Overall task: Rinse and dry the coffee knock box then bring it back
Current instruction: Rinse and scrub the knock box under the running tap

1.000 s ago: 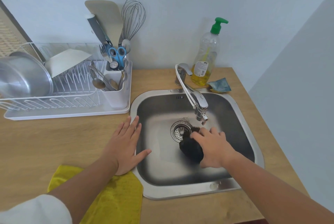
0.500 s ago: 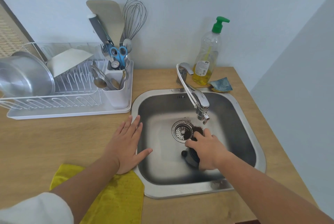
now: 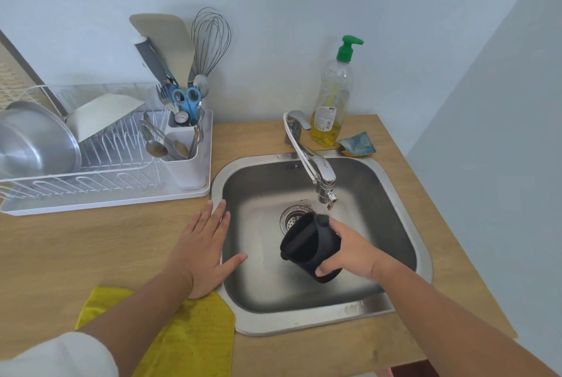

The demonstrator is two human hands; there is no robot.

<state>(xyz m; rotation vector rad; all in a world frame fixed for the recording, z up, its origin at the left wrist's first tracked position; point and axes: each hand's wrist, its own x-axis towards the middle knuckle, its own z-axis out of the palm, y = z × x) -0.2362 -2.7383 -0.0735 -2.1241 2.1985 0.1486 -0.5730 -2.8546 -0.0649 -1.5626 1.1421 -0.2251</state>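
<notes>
The black coffee knock box (image 3: 307, 244) is held over the steel sink (image 3: 395, 194), tilted so its open mouth with the knock bar faces left and up. My right hand (image 3: 349, 250) grips it around the side and base. Dark coffee grounds lie around the drain (image 3: 291, 218), just under the tap spout (image 3: 327, 194). No water is seen running. My left hand (image 3: 205, 250) rests flat, fingers spread, on the wooden counter at the sink's left rim. A yellow cloth (image 3: 188, 337) lies on the counter under my left forearm.
A white dish rack (image 3: 100, 185) with a steel bowl (image 3: 33, 142) and a cutlery holder (image 3: 185, 157) stands at the back left. A dish soap bottle (image 3: 333, 103) and a blue sponge (image 3: 357, 144) sit behind the sink. A wall closes the right side.
My right hand has lifted the knock box off the sink floor and turned it from mouth-down to tilted, opening towards the left. Grounds stay by the drain. My left hand has not moved.
</notes>
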